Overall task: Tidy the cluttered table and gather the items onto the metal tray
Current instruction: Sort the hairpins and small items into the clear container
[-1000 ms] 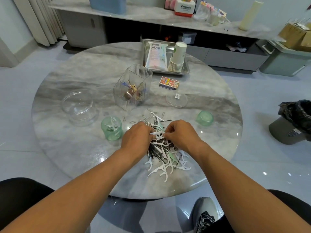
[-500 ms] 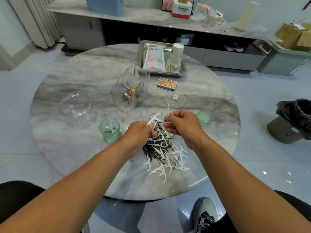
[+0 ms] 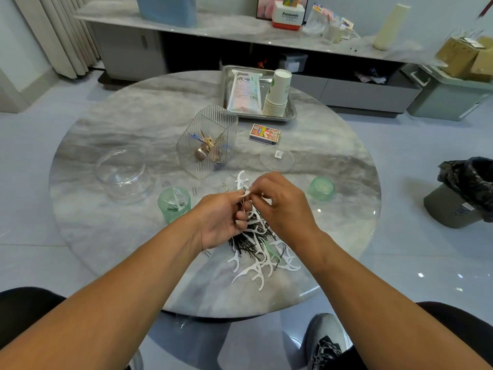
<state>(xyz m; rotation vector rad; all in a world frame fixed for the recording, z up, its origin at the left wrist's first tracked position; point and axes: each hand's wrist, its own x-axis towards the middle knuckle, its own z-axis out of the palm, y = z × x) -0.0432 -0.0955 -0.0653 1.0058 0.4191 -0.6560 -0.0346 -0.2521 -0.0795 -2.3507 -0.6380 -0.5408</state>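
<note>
A heap of white floss picks and black hairpins lies on the round marble table in front of me. My left hand holds a small bunch of floss picks just above the heap. My right hand pinches at the same bunch from the right, fingertips meeting the left hand's. A green jar with a few picks inside stands left of my hands. The metal tray at the table's far side carries a white packet and a stack of paper cups.
A ribbed clear container with keys stands beyond my hands. A clear round tub sits left, its flat lid and a matchbox farther back. A green lid lies right. Loose paper clips are scattered. A bin stands on the floor.
Both hands have risen from the heap, lifting a few floss picks with them. They now work on the bunch just above the table.
</note>
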